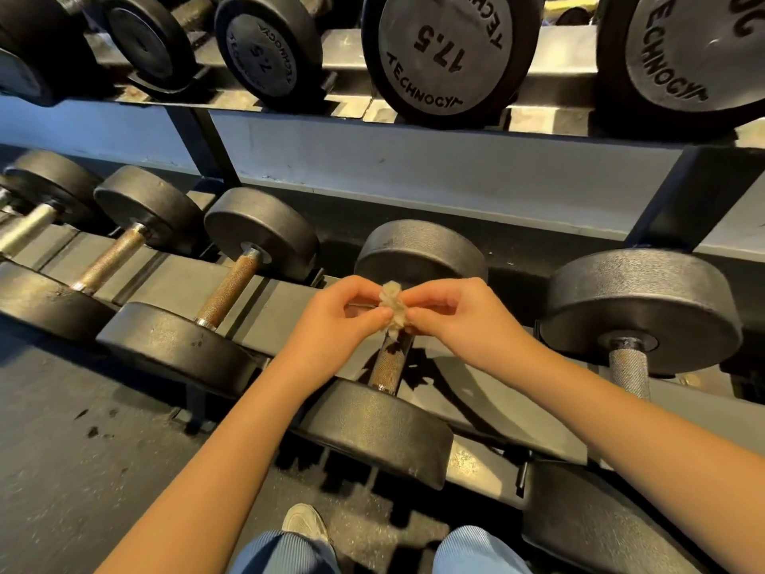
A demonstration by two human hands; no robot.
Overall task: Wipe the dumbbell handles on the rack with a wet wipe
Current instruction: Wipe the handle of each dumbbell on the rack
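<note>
A crumpled, dirty-looking wet wipe [391,306] is held between both hands just above the middle dumbbell on the lower rack. My left hand [339,314] pinches its left side and my right hand [449,310] pinches its right side. Below the wipe runs that dumbbell's knurled, rusty handle [387,366], with its upper part hidden behind the wipe and my fingers. Its near head [376,428] and far head [420,250] are black. To the left lies a dumbbell with a brown handle [227,290]. To the right lies one with a grey handle [629,372].
The lower rack shelf [174,283] holds several black dumbbells side by side. The upper shelf [414,159] carries larger dumbbells, one marked 17.5 [445,47]. Dark rubber floor [82,449] lies in front of the rack. My knees and one shoe [306,522] show at the bottom.
</note>
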